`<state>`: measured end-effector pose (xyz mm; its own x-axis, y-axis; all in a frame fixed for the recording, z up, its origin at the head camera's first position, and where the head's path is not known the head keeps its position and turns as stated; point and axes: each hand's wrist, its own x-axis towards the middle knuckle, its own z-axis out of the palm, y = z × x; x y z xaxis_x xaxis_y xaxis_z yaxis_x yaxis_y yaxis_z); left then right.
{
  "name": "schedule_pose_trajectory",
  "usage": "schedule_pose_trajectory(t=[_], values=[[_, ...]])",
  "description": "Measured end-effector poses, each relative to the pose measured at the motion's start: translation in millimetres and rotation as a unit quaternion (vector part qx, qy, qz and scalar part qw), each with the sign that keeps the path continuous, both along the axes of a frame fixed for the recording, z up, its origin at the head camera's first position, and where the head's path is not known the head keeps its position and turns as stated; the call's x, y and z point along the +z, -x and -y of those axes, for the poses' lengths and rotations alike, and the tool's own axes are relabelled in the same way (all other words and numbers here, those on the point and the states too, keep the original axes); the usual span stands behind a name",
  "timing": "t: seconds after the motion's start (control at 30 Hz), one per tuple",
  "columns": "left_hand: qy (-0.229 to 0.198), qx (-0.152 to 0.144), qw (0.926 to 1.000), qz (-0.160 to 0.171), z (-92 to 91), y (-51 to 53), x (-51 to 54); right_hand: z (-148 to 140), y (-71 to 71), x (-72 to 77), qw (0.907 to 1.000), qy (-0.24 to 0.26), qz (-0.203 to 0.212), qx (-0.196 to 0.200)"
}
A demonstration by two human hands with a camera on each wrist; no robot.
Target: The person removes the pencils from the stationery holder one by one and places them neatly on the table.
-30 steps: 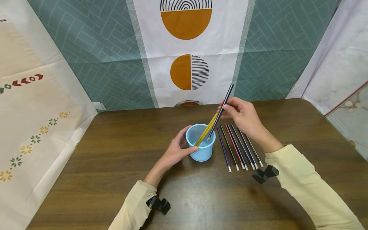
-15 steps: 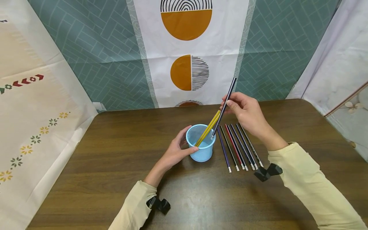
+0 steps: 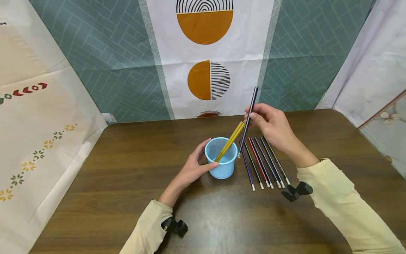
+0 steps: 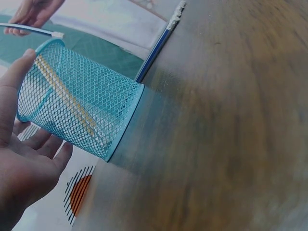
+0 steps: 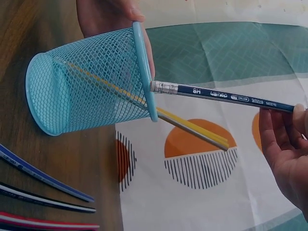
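Observation:
My left hand (image 3: 193, 165) grips a light blue mesh pencil cup (image 3: 222, 171) by its left side, thumb over the front rim and fingers round the back. Two yellow pencils (image 3: 229, 143) lean to the right inside the cup. My right hand (image 3: 271, 125) pinches a dark blue pencil (image 3: 252, 100), tilted with its eraser end down. In the right wrist view, the white eraser end (image 5: 163, 87) of this pencil is just outside the cup's mouth, close to the rim (image 5: 144, 72); whether they touch I cannot tell.
To the right of the cup, several dark, red and blue pencils (image 3: 261, 162) lie side by side on the brown wooden table (image 3: 127, 183), eraser ends toward me. Behind the table hangs a patterned cloth (image 3: 127, 63).
My right hand has moved slightly right and up. The dark pencil's eraser end has come from within the cup's mouth to its right rim. The left hand and cup have stayed put.

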<state>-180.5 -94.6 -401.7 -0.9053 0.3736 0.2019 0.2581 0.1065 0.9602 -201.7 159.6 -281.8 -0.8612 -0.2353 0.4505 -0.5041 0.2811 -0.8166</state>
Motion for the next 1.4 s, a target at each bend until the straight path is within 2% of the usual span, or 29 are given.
schedule_pose_trajectory(t=[0.4, 0.6, 0.97, 1.2, 1.4], values=[[-0.012, -0.004, 0.9999, -0.004, 0.3, 0.5, -1.7, -7, -2.4, -6.2, 0.9985, -0.047, 0.016, 0.025], [-0.016, -0.004, 0.9998, -0.008, 0.2, 0.5, -2.8, -13, -2.7, -13.2, 0.998, -0.049, 0.026, 0.03], [-0.012, -0.003, 0.9999, -0.008, -0.1, 0.6, -3.1, -23, 3.7, -29.6, 0.9972, -0.059, 0.043, -0.014], [-0.01, -0.002, 0.9999, -0.004, 0.0, 0.6, -2.0, -30, 9.2, -38.6, 0.997, -0.059, 0.046, -0.019], [-0.011, -0.002, 0.9999, -0.002, -0.2, 0.5, -0.7, -33, 11.3, -41.0, 0.9938, -0.09, 0.063, -0.019]])
